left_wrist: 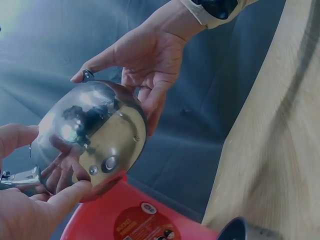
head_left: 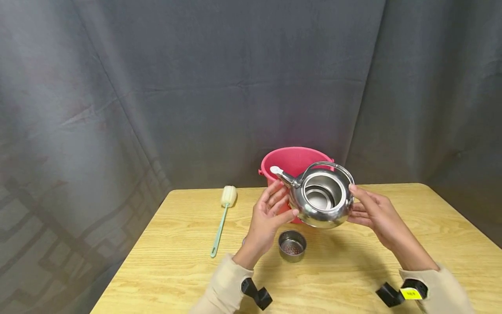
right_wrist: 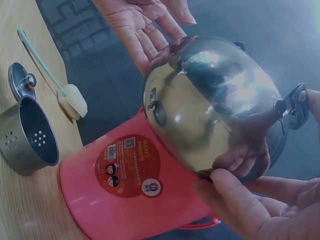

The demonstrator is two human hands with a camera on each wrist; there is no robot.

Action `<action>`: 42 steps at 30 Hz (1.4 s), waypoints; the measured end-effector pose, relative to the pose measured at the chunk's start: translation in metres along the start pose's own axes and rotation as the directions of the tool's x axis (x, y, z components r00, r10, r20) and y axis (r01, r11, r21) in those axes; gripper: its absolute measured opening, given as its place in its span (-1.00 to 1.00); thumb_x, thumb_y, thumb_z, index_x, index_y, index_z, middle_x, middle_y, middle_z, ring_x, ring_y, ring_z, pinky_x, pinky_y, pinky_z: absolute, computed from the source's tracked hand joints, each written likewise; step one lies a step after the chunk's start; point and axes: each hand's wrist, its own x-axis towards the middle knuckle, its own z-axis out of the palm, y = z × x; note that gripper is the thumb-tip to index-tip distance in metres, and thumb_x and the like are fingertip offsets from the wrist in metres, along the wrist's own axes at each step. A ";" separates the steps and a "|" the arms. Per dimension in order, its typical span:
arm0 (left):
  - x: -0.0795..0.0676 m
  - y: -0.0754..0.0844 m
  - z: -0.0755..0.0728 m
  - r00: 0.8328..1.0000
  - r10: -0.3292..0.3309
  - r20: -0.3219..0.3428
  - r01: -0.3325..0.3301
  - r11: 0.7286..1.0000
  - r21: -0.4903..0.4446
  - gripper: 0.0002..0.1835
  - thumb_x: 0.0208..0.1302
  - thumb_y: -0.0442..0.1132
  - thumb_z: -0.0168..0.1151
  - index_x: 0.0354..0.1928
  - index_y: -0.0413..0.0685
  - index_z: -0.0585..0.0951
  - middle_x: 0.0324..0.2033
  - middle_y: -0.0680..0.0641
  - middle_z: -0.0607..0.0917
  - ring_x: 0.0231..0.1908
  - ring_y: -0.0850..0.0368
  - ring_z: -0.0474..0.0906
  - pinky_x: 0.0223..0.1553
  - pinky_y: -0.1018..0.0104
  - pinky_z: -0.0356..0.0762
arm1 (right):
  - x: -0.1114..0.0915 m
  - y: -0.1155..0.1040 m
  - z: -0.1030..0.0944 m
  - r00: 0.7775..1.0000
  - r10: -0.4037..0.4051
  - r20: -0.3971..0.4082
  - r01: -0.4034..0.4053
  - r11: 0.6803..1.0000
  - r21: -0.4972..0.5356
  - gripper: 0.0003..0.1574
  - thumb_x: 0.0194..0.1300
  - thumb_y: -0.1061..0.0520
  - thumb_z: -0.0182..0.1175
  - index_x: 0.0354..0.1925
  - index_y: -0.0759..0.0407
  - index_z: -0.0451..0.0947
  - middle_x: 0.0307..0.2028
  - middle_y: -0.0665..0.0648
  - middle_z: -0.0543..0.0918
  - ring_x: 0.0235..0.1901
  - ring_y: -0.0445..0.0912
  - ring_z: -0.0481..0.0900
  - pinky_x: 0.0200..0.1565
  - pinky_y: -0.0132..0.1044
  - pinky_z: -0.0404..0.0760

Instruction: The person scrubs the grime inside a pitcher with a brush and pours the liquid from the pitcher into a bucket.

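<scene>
A shiny steel kettle hangs tilted above the table, its lidless mouth facing me and its arched handle at the top. On the spout side, my left hand holds the body, thumb on the lower wall and fingers below the spout. From the opposite side my right hand grips it, thumb near the handle's foot and fingers behind the body. The rounded, reflective underside shows in the right wrist view. Below the kettle stands a perforated steel strainer.
A red bucket stands behind the kettle. On the left lies a sponge brush with a green handle. A small knobbed lid rests beside the strainer. Grey curtain hangs behind the wooden table.
</scene>
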 end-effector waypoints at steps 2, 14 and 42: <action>-0.001 -0.001 0.002 1.000 -0.002 -0.002 0.002 1.000 -0.001 -0.21 0.07 -0.59 0.30 0.39 -0.21 0.27 0.26 -0.23 0.42 0.26 -0.09 0.35 0.19 0.11 0.35 | -0.002 0.000 -0.002 1.000 0.003 -0.001 -0.003 1.000 -0.005 -0.11 0.52 -0.10 -0.12 0.31 0.69 -0.02 -0.17 0.26 0.61 -0.30 -0.19 0.67 -0.25 -0.26 0.65; -0.010 -0.009 0.022 0.998 0.031 0.053 -0.035 0.997 0.074 -0.22 0.08 -0.58 0.33 0.38 -0.15 0.31 0.27 -0.16 0.43 0.24 -0.04 0.38 0.21 0.15 0.34 | -0.013 0.010 -0.026 1.000 0.015 0.005 -0.015 1.000 -0.013 -0.20 0.54 -0.06 -0.17 0.28 0.68 0.04 -0.29 0.16 0.65 -0.35 -0.13 0.69 -0.29 -0.26 0.66; -0.019 -0.067 0.076 0.988 -0.154 0.007 0.150 0.973 0.173 -0.28 -0.01 -0.56 0.39 0.22 0.13 0.53 0.28 0.14 0.38 0.31 0.15 0.23 0.05 0.42 0.43 | -0.014 0.059 -0.099 0.969 0.187 0.160 -0.193 0.981 0.025 -0.75 0.54 -0.02 -0.23 -0.12 -0.11 0.41 -0.27 0.18 0.65 -0.31 -0.07 0.69 -0.28 -0.20 0.67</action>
